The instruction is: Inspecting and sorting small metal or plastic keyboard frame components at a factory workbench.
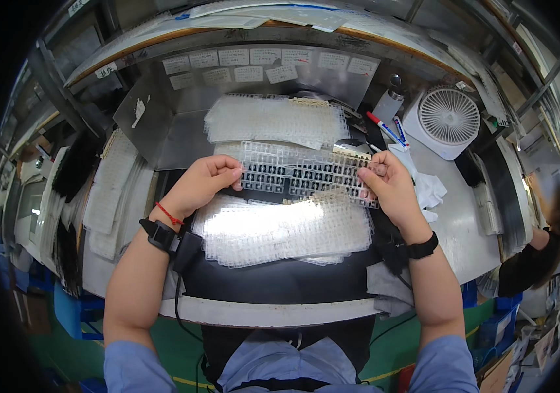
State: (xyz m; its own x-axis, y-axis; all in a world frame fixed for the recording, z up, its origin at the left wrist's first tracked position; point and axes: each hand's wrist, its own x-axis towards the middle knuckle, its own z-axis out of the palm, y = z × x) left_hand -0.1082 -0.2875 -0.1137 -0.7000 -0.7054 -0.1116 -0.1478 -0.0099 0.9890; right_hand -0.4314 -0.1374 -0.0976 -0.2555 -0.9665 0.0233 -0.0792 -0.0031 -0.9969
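Note:
Between my two hands a clear plastic sheet point(306, 171) with a grid of small key-shaped cells is held up, tilted, over the bench. My left hand point(209, 180) pinches its left end between thumb and fingers. At the other end, my right hand point(388, 187) grips the sheet with the thumb on top and fingers beneath. Below it, nearer me, lies a stack of similar clear sheets point(280, 232), shining under the light. Another stack of such sheets point(267, 121) rests on the far side, partly covered by the held one.
A white fan point(447, 121) stands at the right back, with red and blue markers point(388, 128) and a white cloth point(429, 190) beside it. More sheets point(113, 190) are piled at left. A metal panel point(162, 131) and a shelf edge bound the back. Another person point(535, 255) is at far right.

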